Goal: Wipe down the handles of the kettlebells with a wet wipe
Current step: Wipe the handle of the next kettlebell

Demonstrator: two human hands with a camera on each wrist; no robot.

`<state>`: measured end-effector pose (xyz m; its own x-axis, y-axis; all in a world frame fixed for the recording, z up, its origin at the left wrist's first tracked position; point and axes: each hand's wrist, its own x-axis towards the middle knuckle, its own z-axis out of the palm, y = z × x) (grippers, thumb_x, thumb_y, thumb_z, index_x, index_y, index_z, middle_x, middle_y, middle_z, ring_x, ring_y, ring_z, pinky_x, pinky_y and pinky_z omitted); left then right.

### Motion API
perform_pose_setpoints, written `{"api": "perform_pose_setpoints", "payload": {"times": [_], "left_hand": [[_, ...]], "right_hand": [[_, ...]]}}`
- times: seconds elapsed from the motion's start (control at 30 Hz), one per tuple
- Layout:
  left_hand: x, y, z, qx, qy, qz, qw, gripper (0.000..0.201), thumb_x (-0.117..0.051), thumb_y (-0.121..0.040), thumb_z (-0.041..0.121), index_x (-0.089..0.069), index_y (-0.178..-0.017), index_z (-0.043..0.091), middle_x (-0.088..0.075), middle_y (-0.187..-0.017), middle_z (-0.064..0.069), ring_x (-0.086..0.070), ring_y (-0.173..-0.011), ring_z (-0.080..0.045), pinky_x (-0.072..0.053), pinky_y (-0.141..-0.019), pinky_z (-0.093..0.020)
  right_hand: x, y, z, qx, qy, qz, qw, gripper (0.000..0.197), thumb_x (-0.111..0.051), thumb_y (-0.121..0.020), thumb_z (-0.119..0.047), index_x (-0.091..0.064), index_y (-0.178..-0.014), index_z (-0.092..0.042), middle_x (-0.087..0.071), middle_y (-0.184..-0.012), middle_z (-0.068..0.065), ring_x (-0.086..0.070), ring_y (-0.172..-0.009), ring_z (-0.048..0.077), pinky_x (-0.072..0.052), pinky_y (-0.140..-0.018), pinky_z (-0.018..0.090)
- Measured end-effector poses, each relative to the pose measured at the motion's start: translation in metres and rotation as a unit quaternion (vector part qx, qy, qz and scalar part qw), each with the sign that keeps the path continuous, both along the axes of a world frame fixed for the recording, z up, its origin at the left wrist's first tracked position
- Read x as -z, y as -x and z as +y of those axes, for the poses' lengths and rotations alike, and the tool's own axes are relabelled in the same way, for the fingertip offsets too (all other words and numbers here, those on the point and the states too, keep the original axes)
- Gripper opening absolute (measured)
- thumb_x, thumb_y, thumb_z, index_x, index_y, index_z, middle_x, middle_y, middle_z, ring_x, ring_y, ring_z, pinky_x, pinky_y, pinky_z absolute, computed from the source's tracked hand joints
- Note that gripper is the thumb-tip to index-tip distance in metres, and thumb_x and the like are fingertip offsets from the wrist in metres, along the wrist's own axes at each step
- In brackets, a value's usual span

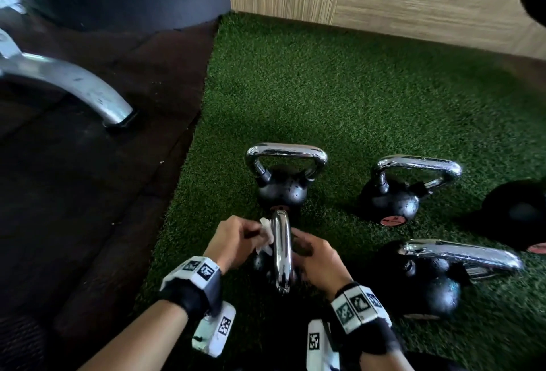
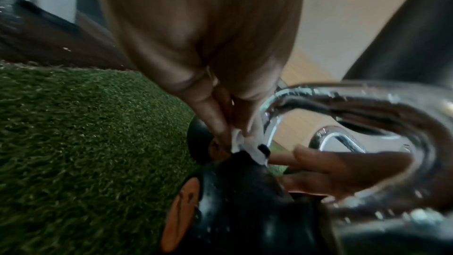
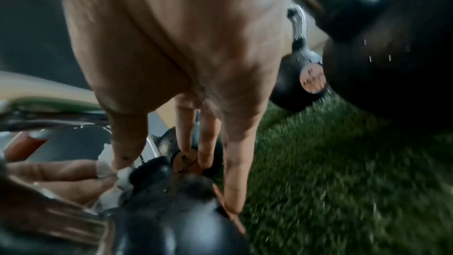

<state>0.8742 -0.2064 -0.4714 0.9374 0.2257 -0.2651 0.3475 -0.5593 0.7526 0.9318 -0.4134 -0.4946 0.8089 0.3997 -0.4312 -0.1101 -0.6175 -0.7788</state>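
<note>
The left hand (image 1: pixel 236 237) pinches a crumpled white wet wipe (image 1: pixel 266 236) between thumb and fingertips and holds it against the left side of a chrome handle (image 1: pixel 282 255), low down where the handle meets the ball. The right hand (image 1: pixel 317 258) sits on the other side of the same handle with its fingers extended and reaching toward the wipe and the ball; whether it actually grips anything cannot be told from these views. The nearest kettlebell (image 3: pixel 171 210) stands on green turf (image 1: pixel 354 99) right in front of the person, its handle seen edge-on from above. Just beyond it stands a second kettlebell (image 1: pixel 282 184), a third (image 1: pixel 396 196) stands to the right, and a fourth (image 1: pixel 437 279) lies nearer on the right, its handle pointing right. All have black balls and shiny chrome handles; the right-hand ones show speckles that may be droplets, so they may already be wiped, though that is only a guess. The job looks to be midway, with at least the present handle unfinished.
</note>
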Motion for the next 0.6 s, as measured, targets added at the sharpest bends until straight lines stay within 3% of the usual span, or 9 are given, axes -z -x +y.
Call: {"api": "perform_pose_setpoints", "payload": {"times": [0.1, 0.2, 0.3, 0.37, 0.43, 0.5, 0.6], "left_hand": [[-0.002, -0.006, -0.008, -0.032, -0.021, -0.041, 0.998, 0.013, -0.083, -0.084, 0.028, -0.081, -0.083, 0.015, -0.077, -0.078, -0.002, -0.067, -0.071, -0.006, -0.047, -0.068, -0.017], [-0.008, -0.009, -0.010, -0.028, -0.032, -0.099, 0.994, 0.005, -0.082, -0.084, 0.017, -0.081, -0.088, 0.014, -0.078, -0.081, 0.003, -0.066, -0.070, 0.002, -0.042, -0.062, -0.003], [-0.012, -0.006, -0.011, -0.018, -0.040, -0.121, 0.992, 0.002, -0.079, -0.087, 0.016, -0.081, -0.086, 0.016, -0.074, -0.070, 0.006, -0.065, -0.065, 0.006, -0.041, -0.058, -0.006], [-0.015, -0.006, -0.009, -0.010, -0.026, -0.116, 0.993, 0.004, -0.078, -0.088, 0.016, -0.082, -0.089, 0.015, -0.076, -0.074, 0.004, -0.067, -0.067, 0.003, -0.046, -0.062, -0.011], [-0.020, -0.008, -0.006, -0.003, -0.031, -0.124, 0.992, 0.004, -0.078, -0.088, 0.018, -0.082, -0.089, 0.017, -0.076, -0.073, 0.004, -0.066, -0.066, -0.001, -0.045, -0.061, -0.015], [-0.024, -0.008, -0.005, -0.009, -0.033, -0.148, 0.988, 0.007, -0.078, -0.089, 0.021, -0.083, -0.094, 0.022, -0.077, -0.076, 0.010, -0.063, -0.065, 0.002, -0.044, -0.060, -0.014], [-0.024, 0.000, -0.002, -0.002, 0.022, -0.143, 0.990, 0.019, -0.075, -0.091, 0.014, -0.082, -0.107, 0.020, -0.079, -0.102, 0.015, -0.070, -0.094, 0.007, -0.054, -0.082, -0.014]], "right_hand": [[0.015, -0.002, -0.002, -0.016, -0.069, 0.060, 0.996, 0.040, -0.082, -0.078, -0.032, -0.073, -0.117, -0.033, -0.072, -0.085, -0.002, -0.061, -0.069, 0.006, -0.048, -0.066, 0.027], [0.024, -0.002, -0.005, 0.018, -0.083, 0.080, 0.993, 0.041, -0.085, -0.077, -0.035, -0.074, -0.116, -0.035, -0.071, -0.075, -0.004, -0.056, -0.050, -0.003, -0.042, -0.049, 0.019], [0.029, -0.004, -0.004, 0.039, -0.071, 0.096, 0.992, 0.046, -0.085, -0.078, -0.032, -0.072, -0.122, -0.036, -0.071, -0.075, -0.006, -0.058, -0.049, -0.002, -0.044, -0.047, 0.021], [0.029, -0.004, -0.003, 0.043, -0.080, 0.109, 0.990, 0.047, -0.085, -0.080, -0.026, -0.071, -0.125, -0.031, -0.071, -0.079, -0.004, -0.059, -0.052, 0.003, -0.045, -0.049, 0.022], [0.028, -0.004, -0.002, 0.054, -0.089, 0.124, 0.987, 0.049, -0.086, -0.079, -0.025, -0.071, -0.125, -0.031, -0.072, -0.081, -0.003, -0.064, -0.058, 0.006, -0.051, -0.054, 0.025], [0.026, -0.003, -0.001, 0.067, -0.090, 0.128, 0.985, 0.049, -0.088, -0.076, -0.028, -0.072, -0.122, -0.035, -0.076, -0.083, -0.001, -0.068, -0.065, 0.010, -0.058, -0.063, 0.029], [0.029, -0.001, 0.000, 0.081, -0.110, 0.129, 0.982, 0.051, -0.088, -0.076, -0.021, -0.072, -0.123, -0.029, -0.079, -0.095, 0.008, -0.071, -0.073, 0.016, -0.062, -0.070, 0.035]]}}
